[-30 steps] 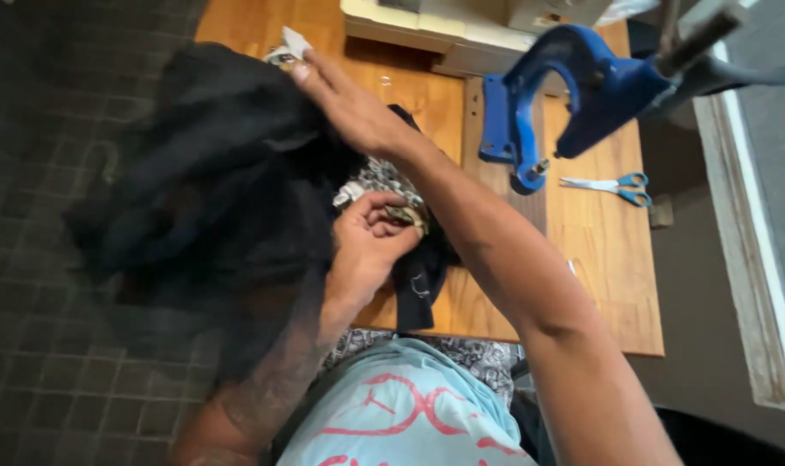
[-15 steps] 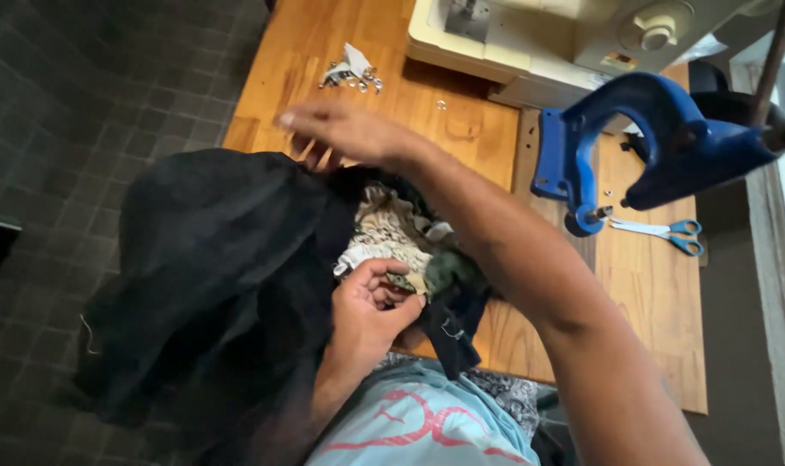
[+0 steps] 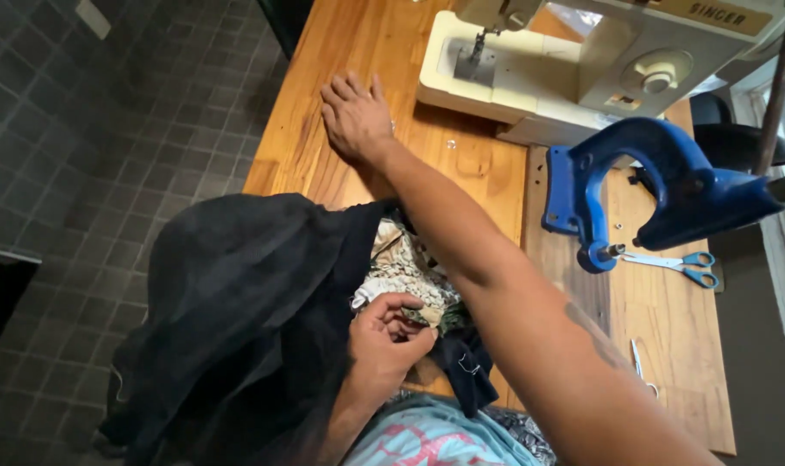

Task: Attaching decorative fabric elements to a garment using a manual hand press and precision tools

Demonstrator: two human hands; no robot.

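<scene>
While the left hand (image 3: 394,332) pinches a fold of patterned fabric (image 3: 403,274) between thumb and curled fingers, the right hand (image 3: 355,118) lies flat, palm down and fingers together, on the wooden table (image 3: 474,168), gripping nothing. The patterned fabric, cream and grey-green in colour, lies bunched at the near edge of the table, just beside the right forearm and partly covered by a large black sheer cloth (image 3: 237,319). That black cloth drapes over the table's left edge and hangs down above the dark tiled floor (image 3: 107,173). A dark strip of fabric (image 3: 461,367) lies just below the left hand. Beyond the right hand stands a cream sewing machine (image 3: 582,65), near the fingertips but apart from them. To the right, a blue press tool (image 3: 660,185) stands on the table; scissors with blue handles (image 3: 673,263) lie just beside its base. A small pair of metal snips (image 3: 639,362) lies near the right upper arm.
</scene>
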